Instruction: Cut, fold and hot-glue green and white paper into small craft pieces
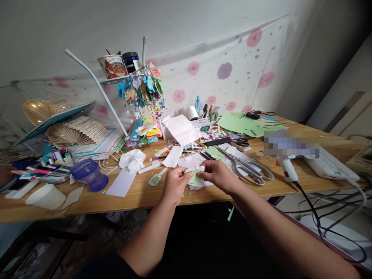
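My left hand (175, 183) and my right hand (217, 175) meet over the front edge of a wooden table (139, 195). Together they pinch a small paper piece (195, 175), white and crumpled on top with light green below. White and green paper scraps (195, 186) lie directly under my hands. Large silver scissors (247, 166) rest just right of my right hand, blades pointing back left.
A purple cup (89, 174) lies on its side at left, beside markers (43, 164) and a white bowl (46, 196). A glue gun (286, 166) with a black cord stands at right. Green paper sheets (247, 124) sit back right; hanging paper crafts (143, 91) back centre.
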`<action>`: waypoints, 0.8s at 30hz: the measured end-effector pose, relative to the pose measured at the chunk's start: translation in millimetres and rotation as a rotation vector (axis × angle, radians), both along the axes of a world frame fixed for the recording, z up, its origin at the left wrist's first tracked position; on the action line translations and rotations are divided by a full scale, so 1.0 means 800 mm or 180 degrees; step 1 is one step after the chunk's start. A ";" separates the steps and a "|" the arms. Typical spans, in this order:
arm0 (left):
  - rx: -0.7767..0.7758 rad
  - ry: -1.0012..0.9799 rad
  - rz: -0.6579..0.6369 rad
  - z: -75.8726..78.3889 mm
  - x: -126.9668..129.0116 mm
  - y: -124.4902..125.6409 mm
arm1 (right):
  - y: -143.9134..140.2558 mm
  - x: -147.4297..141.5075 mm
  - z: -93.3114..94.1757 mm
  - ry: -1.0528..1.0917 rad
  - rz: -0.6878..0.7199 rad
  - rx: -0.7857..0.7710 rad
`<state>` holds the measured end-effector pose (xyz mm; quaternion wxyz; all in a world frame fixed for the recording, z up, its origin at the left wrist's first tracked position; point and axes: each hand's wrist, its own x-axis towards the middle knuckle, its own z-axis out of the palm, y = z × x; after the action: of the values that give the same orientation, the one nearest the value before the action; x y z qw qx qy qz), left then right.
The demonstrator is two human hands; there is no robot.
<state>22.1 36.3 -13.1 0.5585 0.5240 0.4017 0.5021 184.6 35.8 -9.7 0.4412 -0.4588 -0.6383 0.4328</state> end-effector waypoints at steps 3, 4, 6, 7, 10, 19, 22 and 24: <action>0.0040 -0.0043 -0.0024 -0.009 0.003 0.005 | 0.002 -0.001 0.000 0.0057 0.0009 -0.0042; 0.0031 -0.0069 0.0005 -0.013 0.004 0.008 | 0.004 -0.002 -0.001 0.0148 0.0017 -0.0087; -0.0013 -0.0126 0.0040 -0.022 0.005 0.012 | 0.006 -0.001 -0.007 0.0352 0.0049 -0.0196; -0.0023 -0.0149 0.0049 -0.025 0.005 0.013 | 0.007 -0.001 -0.010 0.0442 0.0056 -0.0239; -0.0090 -0.0202 0.0089 -0.033 0.008 0.015 | 0.009 -0.002 -0.019 0.0592 -0.0054 -0.0262; -0.0841 -0.0920 0.0086 -0.034 0.024 0.006 | 0.012 -0.011 -0.033 0.0670 -0.0449 -0.0175; -0.0762 -0.0872 0.0156 -0.038 0.023 0.010 | 0.013 -0.010 -0.033 0.0602 -0.0406 -0.0165; -0.0680 -0.0801 0.0205 -0.042 0.021 0.015 | 0.013 -0.004 -0.031 0.0476 -0.0444 -0.0114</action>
<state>38.7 48.7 -46.6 0.6406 0.3815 0.3962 0.5358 181.6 45.9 -34.7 0.5084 -0.4764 -0.5622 0.4455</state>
